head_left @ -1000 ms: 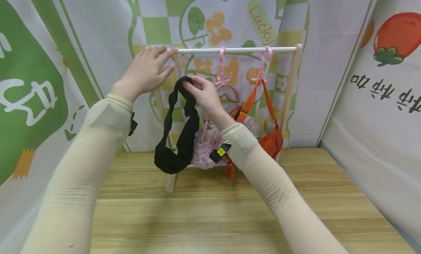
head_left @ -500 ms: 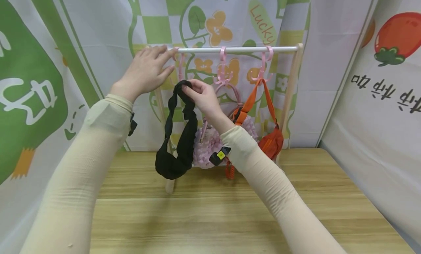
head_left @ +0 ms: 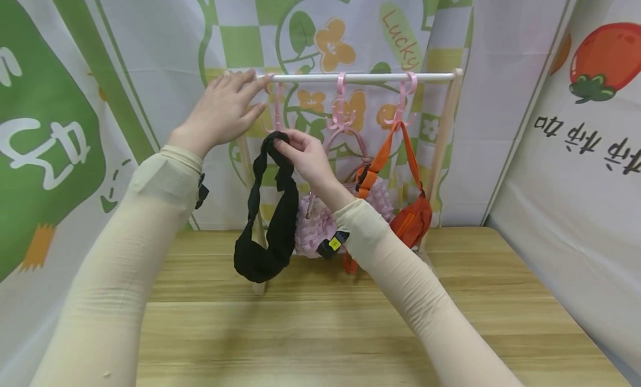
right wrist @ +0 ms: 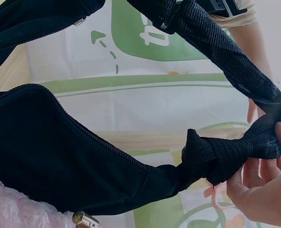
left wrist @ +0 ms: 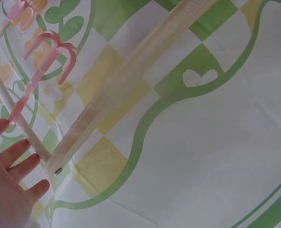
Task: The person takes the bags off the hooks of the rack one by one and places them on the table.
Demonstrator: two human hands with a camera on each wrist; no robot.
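Note:
My right hand (head_left: 312,158) pinches the top of the strap of a black bag (head_left: 262,259), which dangles at the rack's left side. The right wrist view shows the bag's zipper (right wrist: 107,137) and thumb and fingers on its twisted strap (right wrist: 264,137). Just above the strap top hangs a pink hook (head_left: 278,106), its prongs bare in the left wrist view. My left hand (head_left: 220,108) rests with extended fingers on the left end of the white rail (head_left: 370,77). A pale pink ruffled bag (head_left: 320,225) hangs behind my right forearm, partly hidden.
An orange-red bag (head_left: 413,220) hangs by its strap from the right pink hook (head_left: 400,106). The middle pink hook (head_left: 341,106) carries the ruffled bag's handle. The rack's wooden post (head_left: 443,147) stands on the wooden table (head_left: 350,331), with a printed curtain (head_left: 240,42) behind.
My right hand has moved down a little with the black bag, and the strap top now sits lower below the left hook. My left hand has stayed on the rail.

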